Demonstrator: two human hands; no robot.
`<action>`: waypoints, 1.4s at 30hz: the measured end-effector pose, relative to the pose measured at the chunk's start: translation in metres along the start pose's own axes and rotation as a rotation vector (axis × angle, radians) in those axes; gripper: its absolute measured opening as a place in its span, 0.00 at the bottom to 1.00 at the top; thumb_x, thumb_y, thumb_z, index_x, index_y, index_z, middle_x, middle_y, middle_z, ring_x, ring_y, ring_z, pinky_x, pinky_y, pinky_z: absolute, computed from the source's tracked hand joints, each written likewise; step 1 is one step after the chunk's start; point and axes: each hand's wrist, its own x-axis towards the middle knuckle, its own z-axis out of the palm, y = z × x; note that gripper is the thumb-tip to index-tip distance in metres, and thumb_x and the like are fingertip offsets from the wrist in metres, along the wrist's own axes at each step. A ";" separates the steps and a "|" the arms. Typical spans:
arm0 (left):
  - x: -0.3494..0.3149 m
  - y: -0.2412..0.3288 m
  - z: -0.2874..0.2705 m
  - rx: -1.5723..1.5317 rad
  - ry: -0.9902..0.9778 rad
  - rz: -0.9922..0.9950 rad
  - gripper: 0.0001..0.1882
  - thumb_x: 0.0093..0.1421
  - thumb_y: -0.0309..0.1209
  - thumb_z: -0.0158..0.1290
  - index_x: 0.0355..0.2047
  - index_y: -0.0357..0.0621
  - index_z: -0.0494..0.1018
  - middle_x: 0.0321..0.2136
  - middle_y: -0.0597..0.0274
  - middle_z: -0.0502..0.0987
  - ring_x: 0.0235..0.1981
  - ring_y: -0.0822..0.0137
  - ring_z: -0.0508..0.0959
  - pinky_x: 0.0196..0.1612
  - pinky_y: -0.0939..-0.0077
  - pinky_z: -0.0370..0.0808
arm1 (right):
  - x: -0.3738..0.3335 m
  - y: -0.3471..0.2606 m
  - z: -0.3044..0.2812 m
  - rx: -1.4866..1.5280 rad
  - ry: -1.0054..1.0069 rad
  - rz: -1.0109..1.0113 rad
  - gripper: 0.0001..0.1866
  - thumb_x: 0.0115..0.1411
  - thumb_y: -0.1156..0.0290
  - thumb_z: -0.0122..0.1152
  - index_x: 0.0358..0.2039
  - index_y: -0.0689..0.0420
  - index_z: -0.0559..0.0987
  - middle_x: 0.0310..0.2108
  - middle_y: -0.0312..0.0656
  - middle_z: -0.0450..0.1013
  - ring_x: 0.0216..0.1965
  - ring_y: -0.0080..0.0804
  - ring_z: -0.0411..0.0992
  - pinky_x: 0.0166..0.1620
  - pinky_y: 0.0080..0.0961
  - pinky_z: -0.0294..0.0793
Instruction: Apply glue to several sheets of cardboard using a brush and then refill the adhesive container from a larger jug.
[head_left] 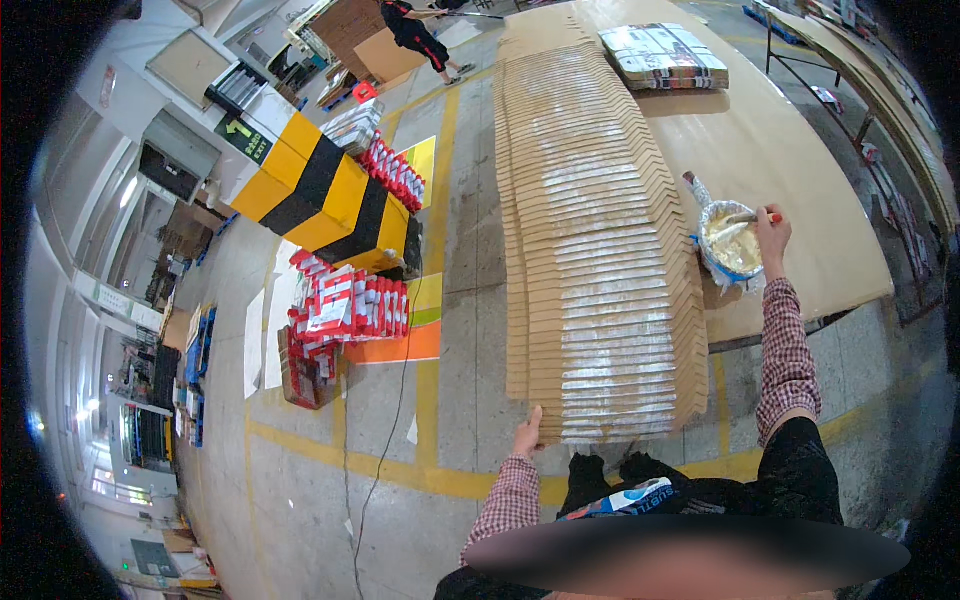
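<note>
A long row of overlapping brown cardboard sheets (pixel 590 250) runs away from me, fanned like steps, with shiny whitish streaks down its middle. At its near left corner, my left hand (pixel 528 432) is closed on the edge of the nearest cardboard sheet. To the right of the row stands a round tub (pixel 733 243) of cream-coloured paste, its rim smeared. My right hand (pixel 772 238) grips the handle of a brush (pixel 738 222) over the tub. The brush's pale head lies in or just above the paste; I cannot tell which.
A bundle of flat printed cartons (pixel 665 55) sits at the far right of the brown-topped table (pixel 800 190). On the left are a yellow-black striped pillar base (pixel 320 190) and stacked red-and-white packs (pixel 350 305). A cable (pixel 385 440) crosses the floor. Another person (pixel 420 40) stands far off.
</note>
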 end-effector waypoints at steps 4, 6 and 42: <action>0.004 0.022 0.007 0.002 -0.063 0.006 0.37 0.53 0.62 0.47 0.41 0.35 0.71 0.28 0.59 0.76 0.22 0.67 0.73 0.21 0.72 0.68 | 0.004 0.028 -0.022 -0.156 -0.074 -0.054 0.09 0.54 0.68 0.56 0.23 0.60 0.74 0.15 0.34 0.69 0.19 0.18 0.68 0.24 0.19 0.68; 0.025 0.026 0.016 0.065 -0.044 0.068 0.34 0.55 0.61 0.45 0.40 0.37 0.71 0.23 0.63 0.73 0.18 0.69 0.69 0.18 0.73 0.63 | 0.006 0.032 -0.049 -0.346 -0.057 -0.015 0.10 0.54 0.66 0.58 0.25 0.60 0.75 0.16 0.35 0.70 0.21 0.19 0.70 0.25 0.20 0.68; 0.025 0.022 0.000 -0.088 -0.230 0.085 0.25 0.60 0.51 0.46 0.38 0.36 0.68 0.24 0.59 0.76 0.17 0.70 0.74 0.14 0.78 0.67 | -0.421 -0.151 -0.025 -0.407 -0.541 -0.046 0.08 0.50 0.75 0.60 0.17 0.62 0.72 0.18 0.41 0.65 0.20 0.31 0.66 0.25 0.27 0.65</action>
